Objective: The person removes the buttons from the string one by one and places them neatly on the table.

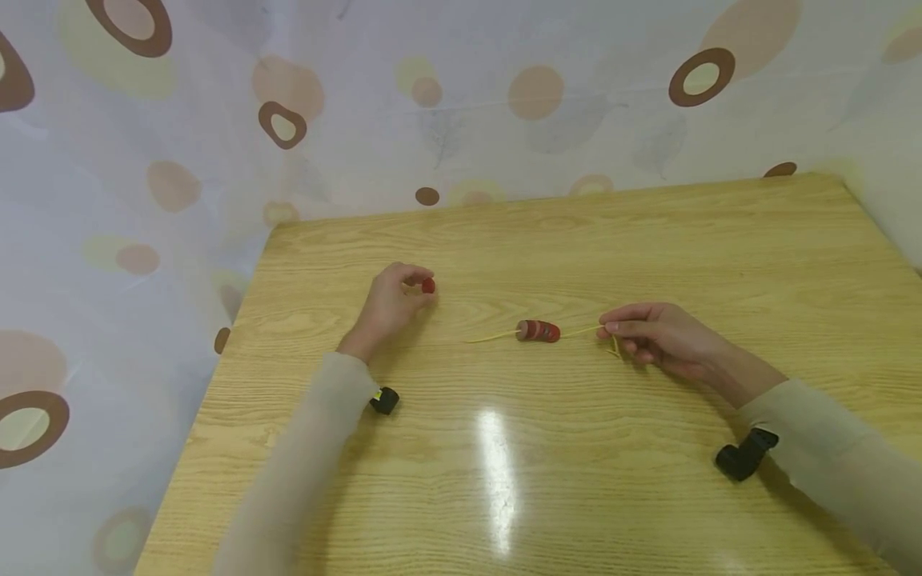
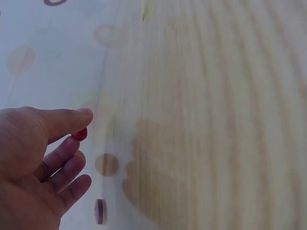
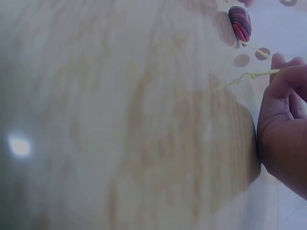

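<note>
Between thumb and fingertips, my left hand (image 1: 392, 302) pinches a small red round piece (image 1: 428, 286) above the left part of the table. In the left wrist view the red piece (image 2: 79, 134) shows just under the thumb tip. My right hand (image 1: 666, 336) pinches a yellow string (image 1: 579, 330) near its right end, where a knotted tail hangs below the fingers. Along the string, between the two hands, sits a row of red and brownish round pieces (image 1: 538, 330). The string's other end trails out to the left of that row. The right wrist view shows the stacked discs (image 3: 241, 23) beyond the fingers.
Everything is over a wooden table (image 1: 576, 464), with a glare spot in its front middle. A patterned curtain (image 1: 483, 144) hangs along the back and left edges. Black wrist cameras (image 1: 745, 454) are strapped at both sleeves.
</note>
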Demonstrator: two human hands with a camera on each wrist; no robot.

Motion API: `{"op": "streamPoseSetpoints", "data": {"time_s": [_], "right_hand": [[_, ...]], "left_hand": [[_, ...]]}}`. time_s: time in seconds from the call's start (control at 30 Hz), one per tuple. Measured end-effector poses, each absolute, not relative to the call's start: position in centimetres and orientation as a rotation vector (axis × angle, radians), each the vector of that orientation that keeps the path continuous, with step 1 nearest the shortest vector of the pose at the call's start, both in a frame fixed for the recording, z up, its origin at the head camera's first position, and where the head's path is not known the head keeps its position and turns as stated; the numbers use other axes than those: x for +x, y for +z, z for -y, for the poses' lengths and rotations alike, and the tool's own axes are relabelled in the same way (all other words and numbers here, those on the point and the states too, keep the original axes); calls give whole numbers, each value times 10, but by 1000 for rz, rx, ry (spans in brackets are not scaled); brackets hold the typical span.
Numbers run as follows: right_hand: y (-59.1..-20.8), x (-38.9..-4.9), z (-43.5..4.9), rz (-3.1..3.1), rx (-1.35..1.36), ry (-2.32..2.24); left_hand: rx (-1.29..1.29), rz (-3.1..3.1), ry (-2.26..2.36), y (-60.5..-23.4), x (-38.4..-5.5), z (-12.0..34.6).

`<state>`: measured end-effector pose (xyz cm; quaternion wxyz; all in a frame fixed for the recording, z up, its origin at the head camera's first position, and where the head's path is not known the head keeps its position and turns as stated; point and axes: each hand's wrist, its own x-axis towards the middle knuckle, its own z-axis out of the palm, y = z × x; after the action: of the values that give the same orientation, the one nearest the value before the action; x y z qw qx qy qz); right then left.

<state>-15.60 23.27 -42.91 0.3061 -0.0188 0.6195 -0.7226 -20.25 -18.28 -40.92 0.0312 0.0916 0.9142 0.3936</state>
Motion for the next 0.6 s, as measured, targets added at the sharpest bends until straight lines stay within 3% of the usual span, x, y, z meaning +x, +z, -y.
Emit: {"op": "streamPoseSetpoints", "data": {"time_s": [0.6], "right_hand": [[-428,-151,-231,-1624,-76,-1904]], "left_hand": [[328,-2814,1003,-416,-244,226]]}}
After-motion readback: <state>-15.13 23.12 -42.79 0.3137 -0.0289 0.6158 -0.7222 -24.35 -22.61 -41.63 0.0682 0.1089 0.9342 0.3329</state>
